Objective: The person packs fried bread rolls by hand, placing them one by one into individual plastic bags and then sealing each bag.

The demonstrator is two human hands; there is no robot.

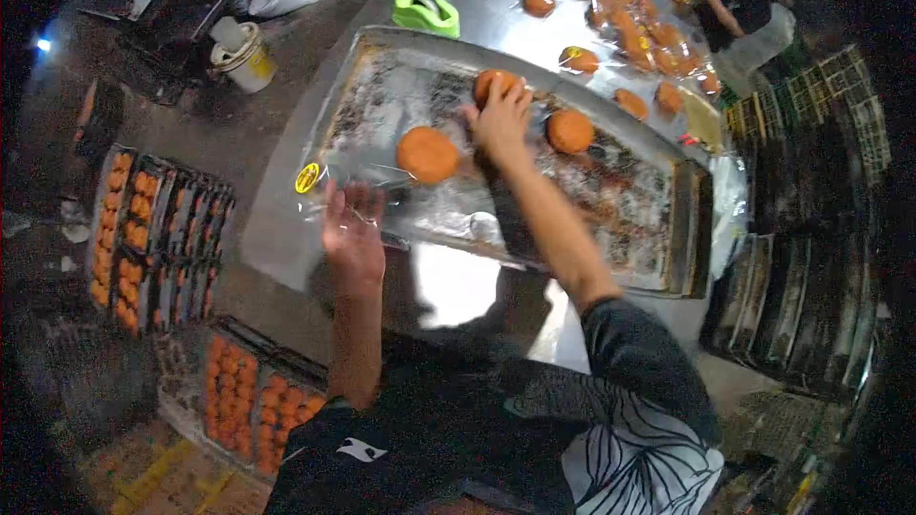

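Note:
My right hand (503,124) reaches over a large metal tray (382,86), its fingers curled over a round brown bun (489,84) near the far rim. Beside it, to the right, lies another bun (571,132). A third bun (426,154) sits to the left, close to the bag's edge. At the tray's near left corner, my left hand (353,229) is turned palm up and holds a clear plastic bag (389,198) with a round yellow label (306,177). The bag partly covers the fingers, so their exact grip is hard to see.
Behind the tray, many bagged buns (630,29) lie on a metal table (515,33), with a green tape dispenser (425,11) at its left. Stacked trays of buns (157,238) stand on the floor at left, near a white bucket (244,59). Another person (749,14) is at far right.

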